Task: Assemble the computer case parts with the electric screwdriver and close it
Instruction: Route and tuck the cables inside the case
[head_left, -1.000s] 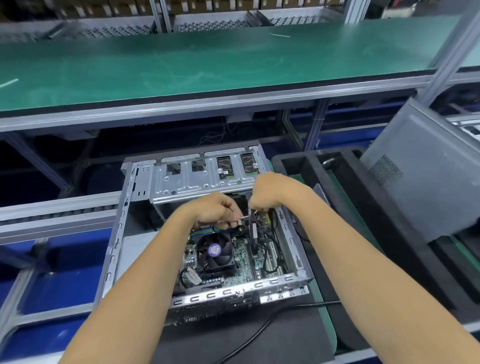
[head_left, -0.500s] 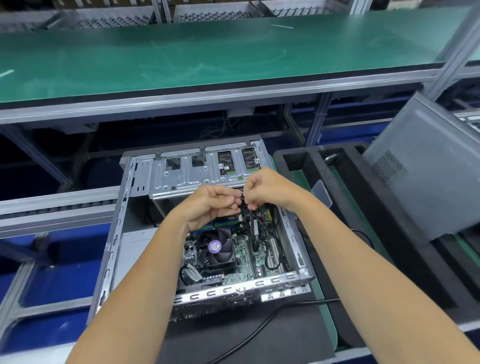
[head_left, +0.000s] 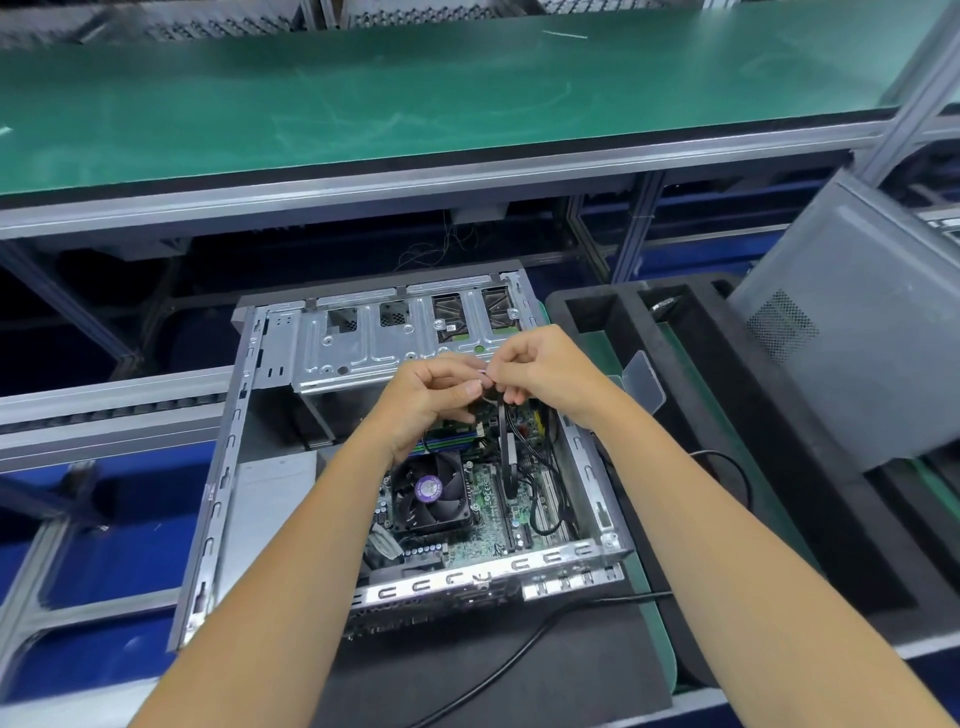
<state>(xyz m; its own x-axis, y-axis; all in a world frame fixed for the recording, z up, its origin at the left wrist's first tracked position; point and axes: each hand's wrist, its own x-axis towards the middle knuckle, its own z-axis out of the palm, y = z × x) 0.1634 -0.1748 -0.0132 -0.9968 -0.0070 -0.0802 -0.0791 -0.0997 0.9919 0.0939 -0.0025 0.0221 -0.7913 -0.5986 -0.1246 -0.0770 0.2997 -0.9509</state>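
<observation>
Both hands came up a bit since before and now meet above the open computer case (head_left: 311, 415). Left hand (head_left: 431, 395) and right hand (head_left: 540, 371) both pinch the top of a black cable (head_left: 506, 457) over the motherboard (head_left: 488, 499), beside the CPU fan (head_left: 428, 488).

We saw two bare forearms entering from the bottom edge, no sleeves anywhere in view. The left hand (head_left: 434, 397) and right hand (head_left: 540, 366) were both bare: no gloves, no rings, no watch, no wrist strap that we could make out. We noted short, plain nails on the left fingers (head_left: 470, 387). The right hand's nails were too small and turned away for us to judge. Upper arms, shoulders and clothing fell outside the frame, so we logged nothing worn. We found no marks, tape or bandages on either arm.
</observation>
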